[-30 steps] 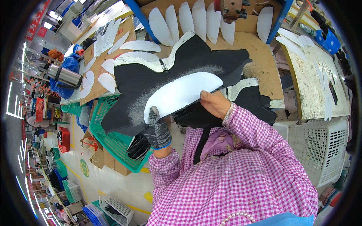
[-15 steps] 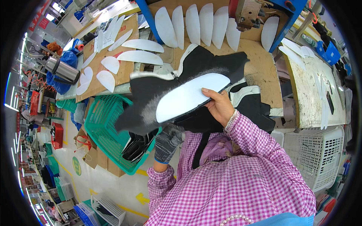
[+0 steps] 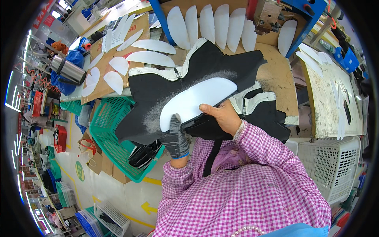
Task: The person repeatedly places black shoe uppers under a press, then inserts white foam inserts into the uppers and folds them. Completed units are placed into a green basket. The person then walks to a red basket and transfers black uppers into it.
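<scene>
A black fabric piece with white edging (image 3: 148, 93) is held up in front of me, a greyish fuzzy band across it. Along its near edge lies a smooth white half-moon piece (image 3: 197, 96). My left hand (image 3: 175, 138), in a dark grey knit glove, pinches the near left end of both, thumb on the white piece. My bare right hand (image 3: 226, 115) grips the near edge further right, thumb on top and fingers hidden underneath. More black pieces with white edging (image 3: 260, 114) lie on the bench behind my right hand.
White half-moon pieces (image 3: 207, 25) stand in a row against cardboard under a blue machine frame (image 3: 302, 29). Others lie on the cardboard (image 3: 114, 59) at left. A green basket (image 3: 112, 130) holding black pieces is at lower left, a white crate (image 3: 331, 166) at right.
My left hand has moved up from below the edge, and its thumb now rests on the white piece. My right hand has slid slightly left and down along the edge.
</scene>
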